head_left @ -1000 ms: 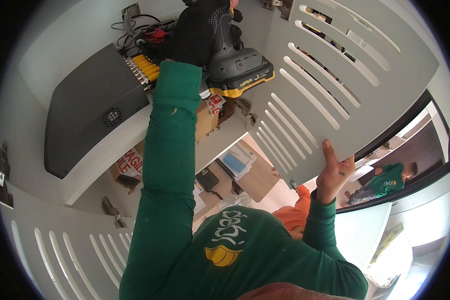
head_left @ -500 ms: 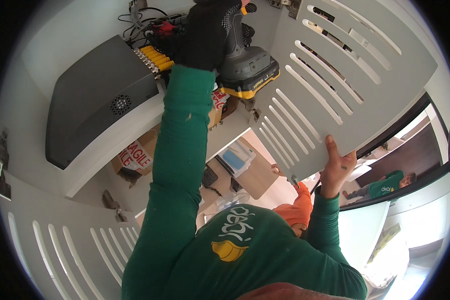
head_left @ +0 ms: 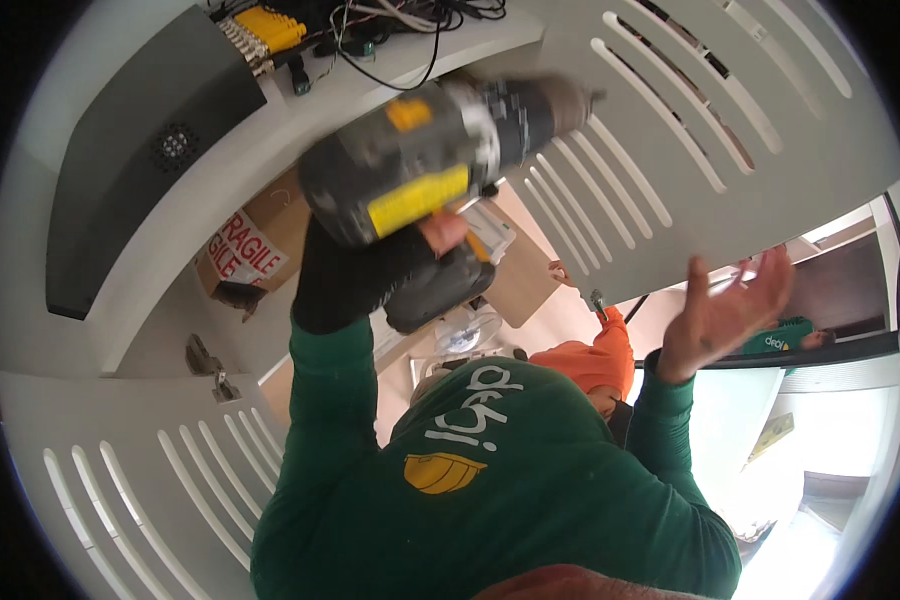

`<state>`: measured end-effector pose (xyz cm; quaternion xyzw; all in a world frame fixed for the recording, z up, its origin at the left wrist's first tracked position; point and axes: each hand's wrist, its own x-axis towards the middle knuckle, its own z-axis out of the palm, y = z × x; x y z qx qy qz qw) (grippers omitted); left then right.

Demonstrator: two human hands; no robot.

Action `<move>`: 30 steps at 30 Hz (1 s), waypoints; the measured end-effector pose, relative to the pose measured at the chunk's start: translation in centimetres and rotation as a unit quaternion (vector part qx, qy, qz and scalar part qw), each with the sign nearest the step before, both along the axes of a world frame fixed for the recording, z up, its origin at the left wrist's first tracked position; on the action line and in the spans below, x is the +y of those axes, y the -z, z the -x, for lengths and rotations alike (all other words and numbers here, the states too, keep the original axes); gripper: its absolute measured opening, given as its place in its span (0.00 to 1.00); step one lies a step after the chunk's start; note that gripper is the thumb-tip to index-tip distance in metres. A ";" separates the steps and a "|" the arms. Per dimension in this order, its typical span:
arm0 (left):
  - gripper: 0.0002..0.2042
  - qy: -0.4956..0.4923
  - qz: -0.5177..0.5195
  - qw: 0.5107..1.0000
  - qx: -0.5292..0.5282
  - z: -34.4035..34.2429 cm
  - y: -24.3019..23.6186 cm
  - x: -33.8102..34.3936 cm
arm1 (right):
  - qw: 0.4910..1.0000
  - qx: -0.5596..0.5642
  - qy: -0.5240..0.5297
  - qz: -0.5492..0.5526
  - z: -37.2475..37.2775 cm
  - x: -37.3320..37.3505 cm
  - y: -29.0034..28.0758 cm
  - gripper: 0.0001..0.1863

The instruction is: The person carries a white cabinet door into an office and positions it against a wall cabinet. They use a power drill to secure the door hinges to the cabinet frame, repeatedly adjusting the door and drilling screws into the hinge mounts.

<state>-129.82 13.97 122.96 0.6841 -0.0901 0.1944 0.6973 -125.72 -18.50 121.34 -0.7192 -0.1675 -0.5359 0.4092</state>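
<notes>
A black-and-yellow cordless drill (head_left: 425, 150) is gripped in my left hand (head_left: 355, 270), which wears a dark glove with bare fingertips. Its chuck points right, toward the slotted grey door (head_left: 660, 170), and motion smears it. Below the drill's body, the handle and battery show beside the glove. My bare right hand (head_left: 725, 310) is open with fingers spread, slightly blurred. It hovers by the lower edge of that door; I cannot tell whether a fingertip still touches it.
A dark grey box (head_left: 160, 160) sits on a white shelf with yellow connectors (head_left: 270, 30) and loose cables (head_left: 400, 15). Beneath lies a taped cardboard box (head_left: 255, 235). Another slotted door (head_left: 150, 450) hangs at lower left. A person in an orange sleeve (head_left: 585, 355) is below the right door.
My left hand has brought the drill down from the cable area, turning its chuck rightward. My right hand has let go of the door's edge and spread its fingers.
</notes>
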 end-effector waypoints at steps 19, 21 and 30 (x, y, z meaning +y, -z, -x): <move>0.26 0.104 0.079 0.954 0.271 2.2 24.1 1.7 | 0.846 0.366 -0.312 0.232 -14.2 20.8 12.1 0.09; 0.26 0.124 0.054 0.952 0.274 2.3 25.0 2.5 | 0.840 0.326 -0.267 0.341 -15.6 22.7 15.0 0.11; 0.30 0.112 0.028 0.958 0.262 3.6 24.3 3.8 | 0.862 0.137 -0.292 0.391 -14.8 24.0 17.4 0.09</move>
